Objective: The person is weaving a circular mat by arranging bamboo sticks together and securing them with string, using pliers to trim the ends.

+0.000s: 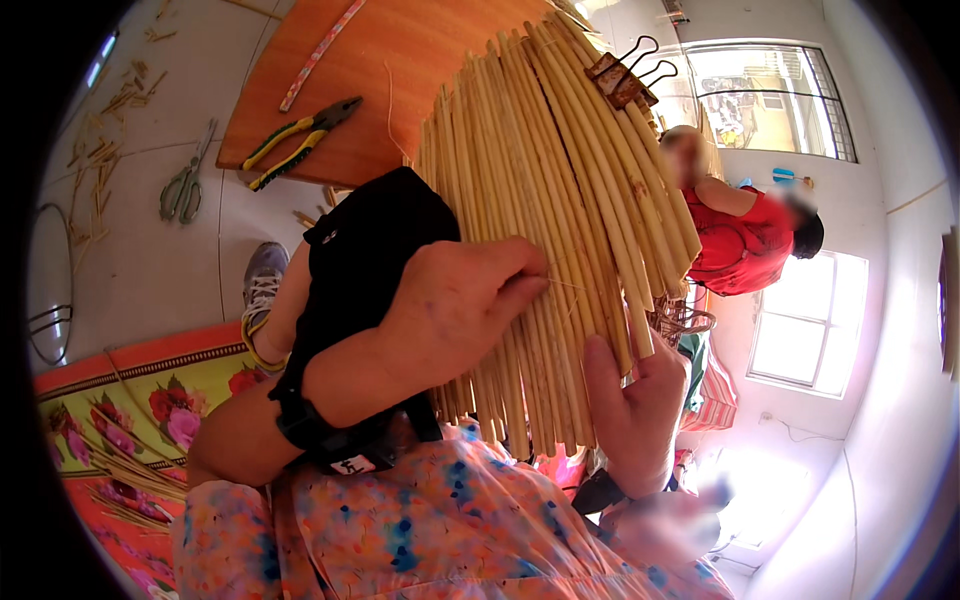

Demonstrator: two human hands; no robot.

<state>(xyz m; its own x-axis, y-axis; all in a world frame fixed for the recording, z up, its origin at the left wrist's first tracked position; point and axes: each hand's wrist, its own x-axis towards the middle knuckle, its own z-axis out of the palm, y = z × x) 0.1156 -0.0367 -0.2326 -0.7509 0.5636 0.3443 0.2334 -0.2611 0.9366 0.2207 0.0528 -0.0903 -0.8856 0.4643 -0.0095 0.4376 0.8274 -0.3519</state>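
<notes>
A mat of straw-coloured reed sticks [520, 200], laid side by side, stands in front of me, with a thin thread across it. My left hand [465, 290] is closed on its face, thumb and forefinger pinching the fine thread [565, 284]. At the mat's lower right edge, my right hand [640, 405] is closed round the stick ends, thumb on the near side; its other fingers are partly hidden. A rusty binder clip [622, 80] with wire handles grips the mat's top right edge. A black cloth [375, 240] lies beneath my left forearm.
On the orange-brown board [420, 45] lie yellow-and-black pliers [305, 140] and a patterned strip [322, 55]. Green-handled scissors [185, 185] and stick offcuts [100, 165] lie on the tiled floor. A flowered cloth [170, 400] is at left. A person in red [745, 235] is at right.
</notes>
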